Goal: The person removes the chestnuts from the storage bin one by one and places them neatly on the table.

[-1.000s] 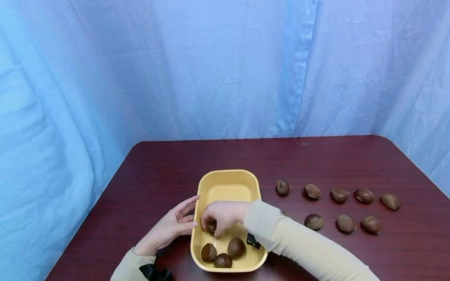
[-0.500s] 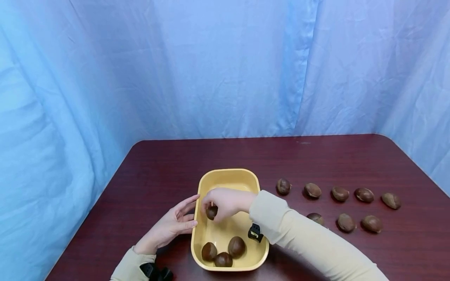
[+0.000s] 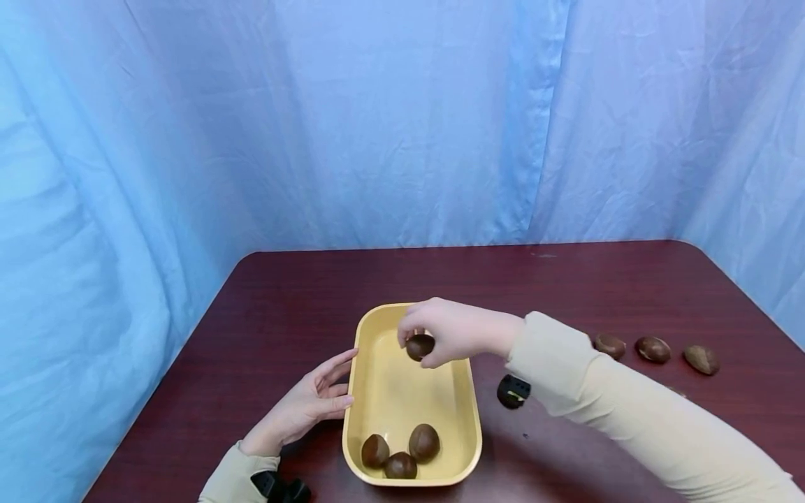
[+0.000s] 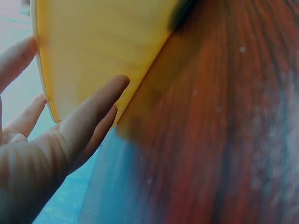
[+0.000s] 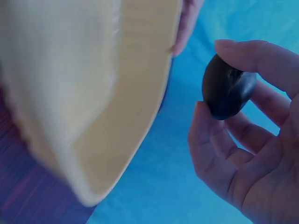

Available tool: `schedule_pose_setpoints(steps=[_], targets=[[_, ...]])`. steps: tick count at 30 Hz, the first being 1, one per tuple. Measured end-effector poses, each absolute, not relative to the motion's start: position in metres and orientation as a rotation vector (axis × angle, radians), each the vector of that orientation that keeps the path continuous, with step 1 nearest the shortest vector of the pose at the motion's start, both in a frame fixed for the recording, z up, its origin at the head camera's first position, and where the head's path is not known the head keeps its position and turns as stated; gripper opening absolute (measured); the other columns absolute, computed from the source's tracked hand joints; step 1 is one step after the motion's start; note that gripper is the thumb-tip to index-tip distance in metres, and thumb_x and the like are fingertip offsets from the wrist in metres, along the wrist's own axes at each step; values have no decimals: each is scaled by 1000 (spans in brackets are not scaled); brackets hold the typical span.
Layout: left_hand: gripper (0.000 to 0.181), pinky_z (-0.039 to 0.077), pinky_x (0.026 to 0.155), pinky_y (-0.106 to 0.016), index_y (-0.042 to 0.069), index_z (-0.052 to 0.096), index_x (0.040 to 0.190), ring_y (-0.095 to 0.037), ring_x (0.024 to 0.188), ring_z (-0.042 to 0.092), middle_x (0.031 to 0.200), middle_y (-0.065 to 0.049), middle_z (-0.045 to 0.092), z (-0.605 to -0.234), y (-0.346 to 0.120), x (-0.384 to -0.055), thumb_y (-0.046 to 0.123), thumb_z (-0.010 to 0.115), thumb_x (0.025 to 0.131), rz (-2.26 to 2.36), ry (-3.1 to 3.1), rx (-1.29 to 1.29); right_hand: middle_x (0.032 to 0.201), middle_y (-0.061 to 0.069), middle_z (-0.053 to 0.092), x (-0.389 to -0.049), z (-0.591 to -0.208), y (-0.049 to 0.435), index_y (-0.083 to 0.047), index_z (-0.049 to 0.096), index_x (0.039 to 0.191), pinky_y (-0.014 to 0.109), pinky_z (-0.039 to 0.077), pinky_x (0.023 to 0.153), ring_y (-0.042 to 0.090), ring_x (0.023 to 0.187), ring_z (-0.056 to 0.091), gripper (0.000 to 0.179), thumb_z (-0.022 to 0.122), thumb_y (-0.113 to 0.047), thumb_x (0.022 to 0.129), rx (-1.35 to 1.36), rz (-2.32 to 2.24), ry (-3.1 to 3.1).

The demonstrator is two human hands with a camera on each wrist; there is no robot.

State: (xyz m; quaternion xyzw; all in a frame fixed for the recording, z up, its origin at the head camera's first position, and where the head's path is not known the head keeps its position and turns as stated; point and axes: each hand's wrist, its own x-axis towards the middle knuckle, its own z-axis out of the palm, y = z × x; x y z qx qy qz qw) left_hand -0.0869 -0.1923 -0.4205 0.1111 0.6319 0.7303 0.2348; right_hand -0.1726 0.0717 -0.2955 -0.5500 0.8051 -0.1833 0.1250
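Observation:
My right hand [image 3: 455, 330] pinches a brown chestnut [image 3: 420, 347] between thumb and fingertips, above the far part of a yellow plastic bin [image 3: 402, 391]. The right wrist view shows this chestnut [image 5: 228, 88] dark and glossy, apart from the bin wall. At the bin's left side, my left hand [image 3: 308, 405] rests its extended fingers and thumb against the wall. In the left wrist view the fingers [image 4: 96, 105] lie along the yellow wall without curling round it. Three chestnuts [image 3: 400, 465] sit together at the bin's near end.
Several chestnuts [image 3: 653, 349] lie on the dark red table [image 3: 302, 300] at the right, partly covered by my right sleeve [image 3: 629, 412]. Blue curtains [image 3: 402, 126] hang behind and beside the table.
My right hand has lifted the chestnut from the bin's left side and carried it up, away and to the right. The left hand and the bin have stayed in place.

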Motion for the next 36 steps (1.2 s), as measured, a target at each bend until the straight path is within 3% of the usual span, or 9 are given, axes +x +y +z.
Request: schedule_pose_setpoints(steps=[15, 24, 36], targets=[[79, 54, 84, -33, 2, 9, 151, -16, 112, 59, 155, -28, 7, -422, -195, -85, 2, 60, 91, 2015, 1725, 310, 83, -10, 51, -181, -316, 173, -20, 64, 91, 23, 42, 65, 5, 74, 45, 25, 77, -7, 74, -1438, -561, 2553], [79, 54, 83, -32, 1, 8, 151, -16, 112, 59, 155, -28, 6, -421, -197, -85, 1, 59, 91, 2020, 1720, 311, 89, -15, 55, -179, -317, 238, -26, 63, 98, 22, 41, 62, 1, 74, 46, 26, 78, -18, 77, -1272, -653, 2659], [79, 53, 84, -32, 3, 9, 151, -15, 112, 59, 155, -28, 7, -422, -194, -83, 1, 59, 91, 2020, 1727, 306, 90, -15, 57, -172, -340, 344, -19, 62, 104, 22, 37, 55, -3, 69, 45, 30, 77, -25, 79, -850, -614, 2794]])
